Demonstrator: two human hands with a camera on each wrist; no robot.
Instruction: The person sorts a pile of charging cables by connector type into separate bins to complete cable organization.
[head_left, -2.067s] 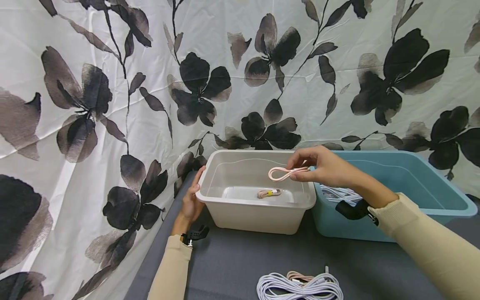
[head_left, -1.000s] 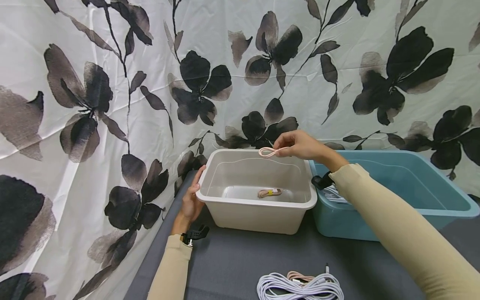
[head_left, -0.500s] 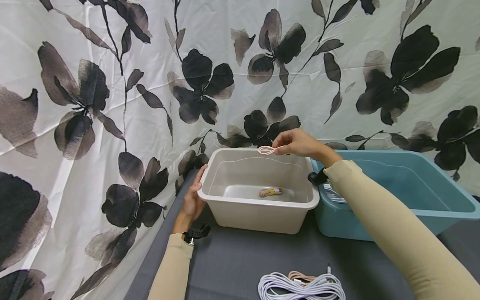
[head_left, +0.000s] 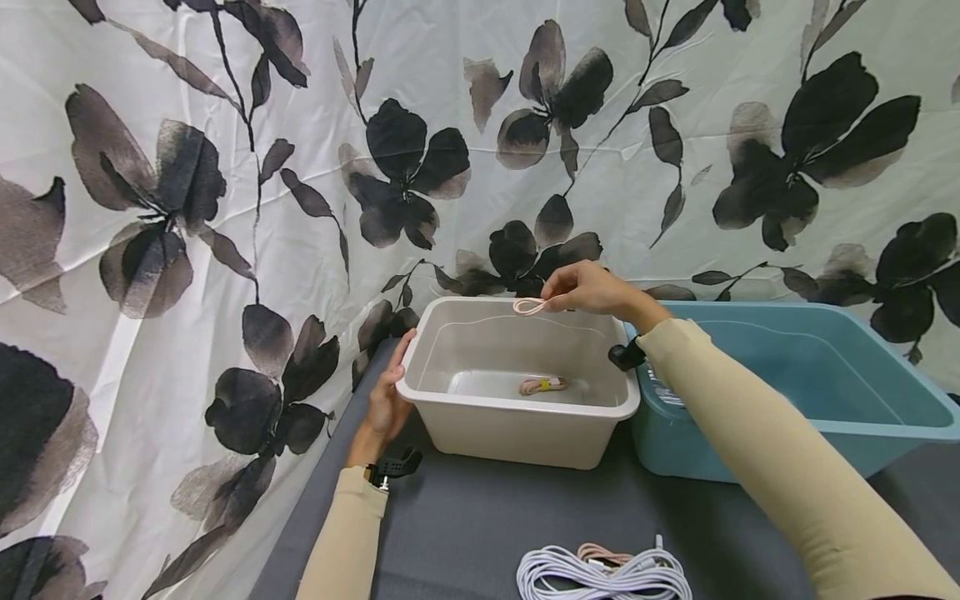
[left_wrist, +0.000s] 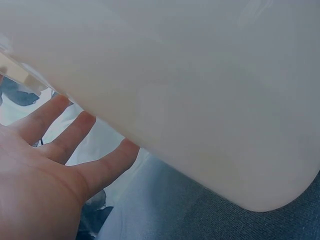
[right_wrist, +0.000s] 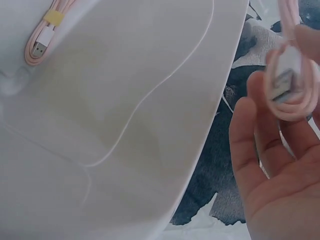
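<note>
My right hand (head_left: 591, 292) pinches a coiled pink USB charging cable (head_left: 528, 307) above the back rim of the beige bin (head_left: 517, 433). In the right wrist view that cable's loop (right_wrist: 286, 111) hangs by the fingers, its metal plug blurred. My left hand (head_left: 386, 408) rests on the bin's left side; in the left wrist view its fingers (left_wrist: 107, 170) lie fairly straight against the wall. On the bin's floor sits another pink USB cable (head_left: 543, 386), bundled with a yellow band.
A blue bin (head_left: 720, 450) stands right beside the beige one, with white cables (head_left: 663, 392) inside, partly behind my right sleeve. White coiled cables (head_left: 600, 575) and a pinkish cable (head_left: 600, 552) lie on the grey surface (head_left: 465, 533) in front. A floral curtain (head_left: 465, 192) hangs behind.
My right hand has moved up, back and left with the pink cable, from over the beige bin's right part to its back rim, then barely moved. The left hand has stayed on the bin.
</note>
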